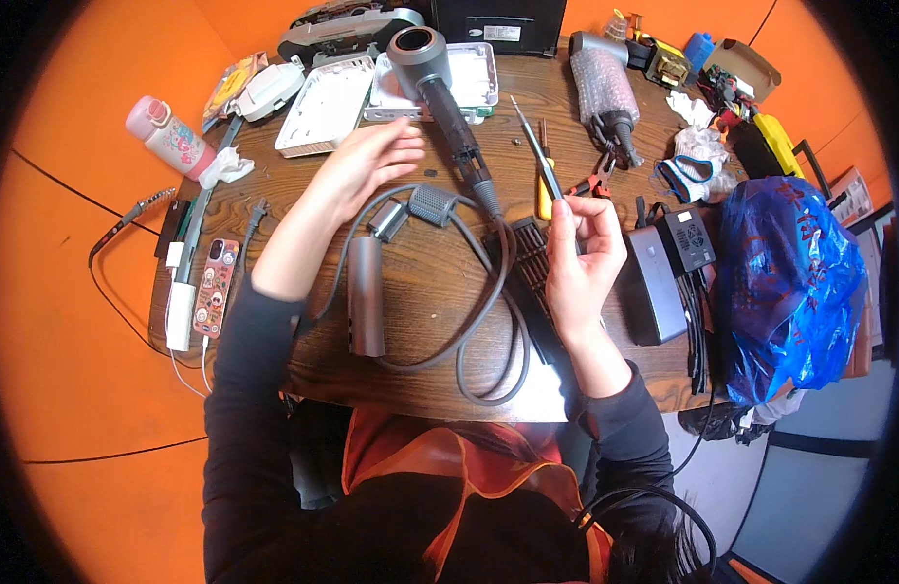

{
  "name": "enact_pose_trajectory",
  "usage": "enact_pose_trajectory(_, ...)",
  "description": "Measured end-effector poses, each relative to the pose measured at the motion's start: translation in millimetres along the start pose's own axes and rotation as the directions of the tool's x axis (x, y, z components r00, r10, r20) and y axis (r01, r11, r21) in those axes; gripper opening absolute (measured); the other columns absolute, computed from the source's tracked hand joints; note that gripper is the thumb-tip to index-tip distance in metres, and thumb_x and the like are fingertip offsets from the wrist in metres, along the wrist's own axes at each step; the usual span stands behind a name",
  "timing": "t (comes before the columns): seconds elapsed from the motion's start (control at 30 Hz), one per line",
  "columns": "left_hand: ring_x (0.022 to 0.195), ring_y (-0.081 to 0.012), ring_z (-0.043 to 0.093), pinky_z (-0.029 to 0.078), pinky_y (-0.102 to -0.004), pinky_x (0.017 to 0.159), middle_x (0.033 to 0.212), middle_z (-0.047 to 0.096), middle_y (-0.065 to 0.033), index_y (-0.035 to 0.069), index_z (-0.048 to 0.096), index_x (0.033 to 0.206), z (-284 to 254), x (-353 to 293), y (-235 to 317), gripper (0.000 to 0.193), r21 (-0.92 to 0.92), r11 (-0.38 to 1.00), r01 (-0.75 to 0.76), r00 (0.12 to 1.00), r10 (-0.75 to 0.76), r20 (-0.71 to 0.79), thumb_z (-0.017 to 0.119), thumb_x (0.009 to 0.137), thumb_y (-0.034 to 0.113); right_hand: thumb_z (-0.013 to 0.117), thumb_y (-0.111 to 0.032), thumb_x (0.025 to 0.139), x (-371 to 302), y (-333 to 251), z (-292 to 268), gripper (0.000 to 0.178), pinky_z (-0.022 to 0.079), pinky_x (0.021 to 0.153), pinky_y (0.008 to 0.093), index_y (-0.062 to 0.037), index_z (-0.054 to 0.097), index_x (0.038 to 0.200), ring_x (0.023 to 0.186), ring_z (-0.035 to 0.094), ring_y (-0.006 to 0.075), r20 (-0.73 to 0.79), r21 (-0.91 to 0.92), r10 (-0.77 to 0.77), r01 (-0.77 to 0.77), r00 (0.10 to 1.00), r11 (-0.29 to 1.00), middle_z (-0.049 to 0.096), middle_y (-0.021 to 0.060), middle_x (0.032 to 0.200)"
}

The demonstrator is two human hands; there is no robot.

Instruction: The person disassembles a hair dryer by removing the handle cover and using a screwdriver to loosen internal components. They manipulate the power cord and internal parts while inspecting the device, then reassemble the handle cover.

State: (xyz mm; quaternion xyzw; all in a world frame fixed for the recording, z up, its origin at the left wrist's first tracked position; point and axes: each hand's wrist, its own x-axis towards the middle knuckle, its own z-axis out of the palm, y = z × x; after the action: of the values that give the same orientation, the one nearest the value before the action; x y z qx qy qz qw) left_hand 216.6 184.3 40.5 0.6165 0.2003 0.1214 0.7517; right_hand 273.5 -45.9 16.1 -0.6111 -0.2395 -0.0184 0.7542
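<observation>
My right hand (584,255) is closed around the lower end of a thin metal screwdriver (534,146), whose tip points up and away over the table. Under that hand lies a black tray of bits (523,277). My left hand (366,164) hovers flat and empty, fingers spread, just left of a grey hair dryer (440,88) lying on the wooden table (420,282). The dryer's grey cord (488,341) loops toward me, past a grey cylindrical part (366,295).
White plastic trays (325,105) lie at the back. A second hair dryer in bubble wrap (605,92), red pliers (593,182), black power adapters (654,282) and a blue plastic bag (785,292) are on the right. A phone (216,274) and pink bottle (172,136) are at left.
</observation>
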Motion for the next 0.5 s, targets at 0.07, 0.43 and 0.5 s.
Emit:
enact_pose_trajectory(0.07, 0.08, -0.0149, 0.058, 0.05, -0.0261, 0.071, 0.087, 0.058, -0.0104, -0.002, 0.054, 0.094, 8, 28, -3, 0.038, 0.118, 0.98, 0.158, 0.987, -0.162, 0.025, 0.055, 0.083, 0.034, 0.057, -0.002, 0.081, 3, 1, -1, 0.007, 0.032, 0.051, 0.014, -0.001, 0.051, 0.084, 0.056, 0.042, -0.0003, -0.025, 0.077, 0.022, -0.02, 0.999, 0.997, 0.05, -0.004, 0.064)
enact_pose_trajectory(0.43, 0.09, -0.029, 0.057, 0.049, -0.0396, 0.078, 0.095, 0.054, -0.0177, 0.001, 0.042, 0.107, 26, 85, -32, 0.048, -0.398, 0.87, 0.29, 0.956, -0.282, 0.081, 0.064, 0.076, 0.03, 0.057, -0.003, 0.081, 6, -6, -5, 0.007, 0.032, 0.05, 0.0134, -0.0016, 0.051, 0.082, 0.057, 0.042, -0.0002, -0.009, 0.182, 0.07, -0.068, 0.997, 0.981, 0.049, -0.0037, 0.065)
enact_pose_trajectory(0.5, 0.087, -0.0291, 0.058, 0.05, -0.0379, 0.075, 0.095, 0.053, -0.0181, 0.001, 0.041, 0.107, 29, 92, -34, 0.049, -0.437, 0.852, 0.287, 0.953, -0.299, 0.043, 0.065, 0.076, 0.029, 0.057, -0.004, 0.081, 7, -5, -6, 0.007, 0.032, 0.051, 0.0135, -0.0014, 0.051, 0.082, 0.058, 0.044, 0.0, -0.025, 0.167, 0.055, -0.05, 0.998, 0.985, 0.05, -0.0034, 0.067)
